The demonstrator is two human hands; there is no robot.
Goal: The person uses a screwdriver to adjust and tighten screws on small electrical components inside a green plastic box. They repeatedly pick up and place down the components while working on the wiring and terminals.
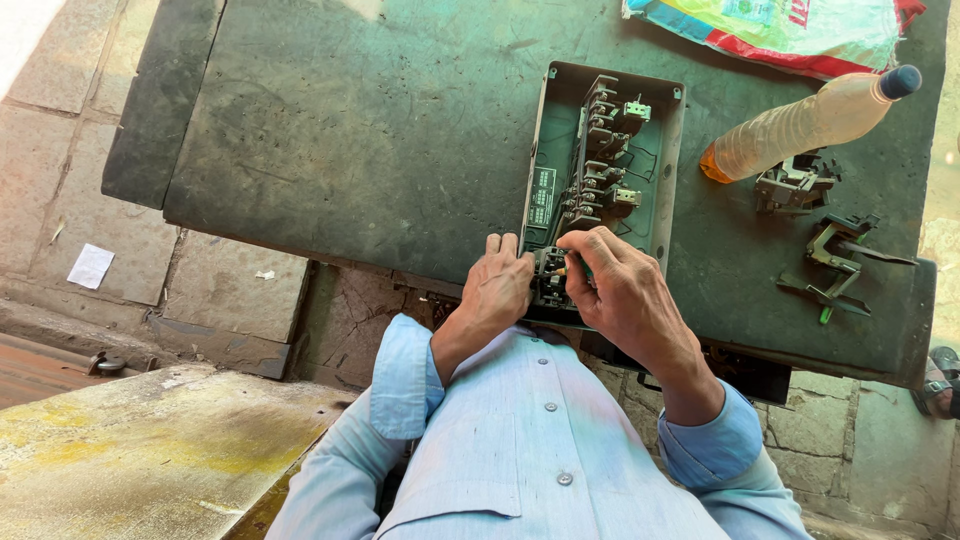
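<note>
Both grips are closed on the near end of the switch box (600, 165): the left hand (497, 290) clasps its near-left corner, seemingly to steady it, while the right hand (620, 285) curls over a small dark part (551, 275) seated in that end, fingertips pinching at it; what exactly lies under the fingers I cannot tell. Two pale blue sleeves (405, 375) are rolled back from the wrists. One box lies open-faced on the dark green tabletop (380, 130), its near end at the edge close to the body, so the hands reach it easily; a single column of grey contact blocks (600, 150) runs along its length. To the right, well apart from the hands, two loose metal parts (825, 260) lie on the tabletop, one above the other. Beyond them one plastic bottle (805, 125) with a dark cap lies on its side, and farthest off one colourful bag (790, 30) rests at the tabletop's far edge.
</note>
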